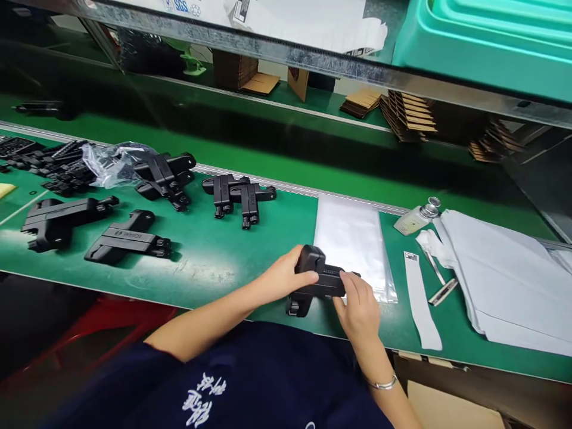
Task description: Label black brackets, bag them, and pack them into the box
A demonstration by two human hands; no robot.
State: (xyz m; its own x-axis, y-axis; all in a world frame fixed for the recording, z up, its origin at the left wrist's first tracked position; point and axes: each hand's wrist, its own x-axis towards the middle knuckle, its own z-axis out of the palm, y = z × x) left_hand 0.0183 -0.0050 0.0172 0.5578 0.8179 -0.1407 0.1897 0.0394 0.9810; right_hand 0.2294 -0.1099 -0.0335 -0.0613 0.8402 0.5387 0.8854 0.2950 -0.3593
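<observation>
A black plastic bracket (319, 283) is held between both hands, just above the front edge of the green table. My left hand (286, 275) grips its left part, with the thumb across the top. My right hand (360, 304) has its fingers closed on the bracket's right end. Behind and partly under the bracket lies a stack of clear plastic bags (351, 238). Similar black brackets lie to the left: a pair (241, 196) near the back edge, a cluster (165, 176) farther left, and separate ones (129, 238) nearer the front.
Small black parts (67, 167) and a crumpled clear bag (118, 164) are at the far left. On the right are a bottle (415, 219), a label strip (422, 304), a metal tool (443, 292) and white sheets (513, 280). A shelf edge (277, 53) with a teal bin (487, 47) crosses above.
</observation>
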